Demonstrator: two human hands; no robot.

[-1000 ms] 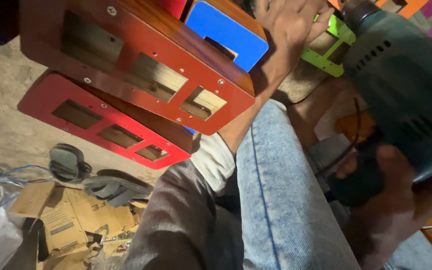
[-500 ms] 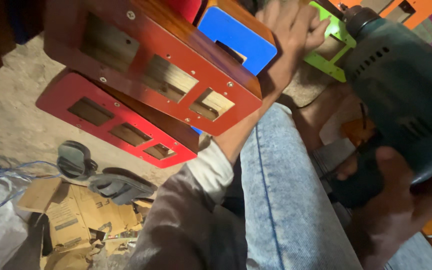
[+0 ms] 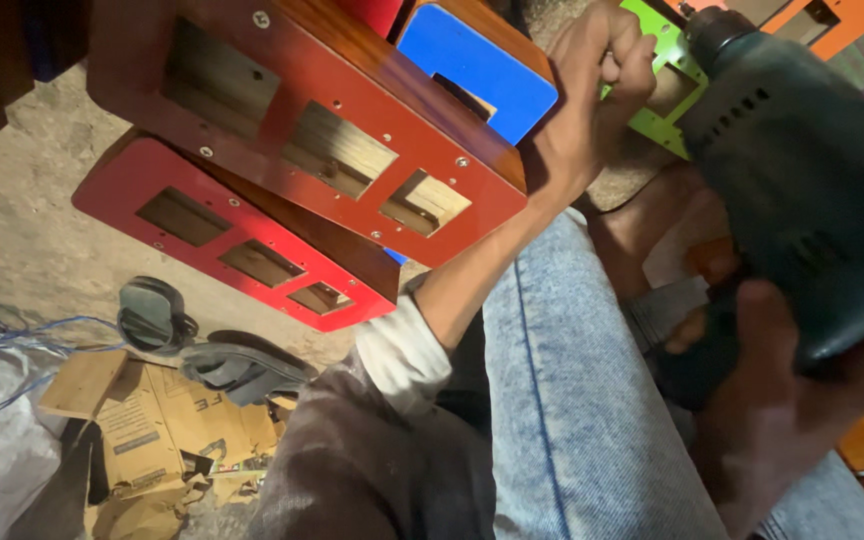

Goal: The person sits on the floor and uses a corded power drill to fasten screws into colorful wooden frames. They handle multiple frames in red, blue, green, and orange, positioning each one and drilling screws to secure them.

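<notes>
Dark-green ribbed plastic drill [image 3: 802,190] gripped in right hand [image 3: 792,400]; left hand [image 3: 592,90] fisted by green cut-out panel [image 3: 667,75].

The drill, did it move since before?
Cannot tell. The drill in the right hand sits about the same against the green plate; the whole view shifted instead.
</notes>
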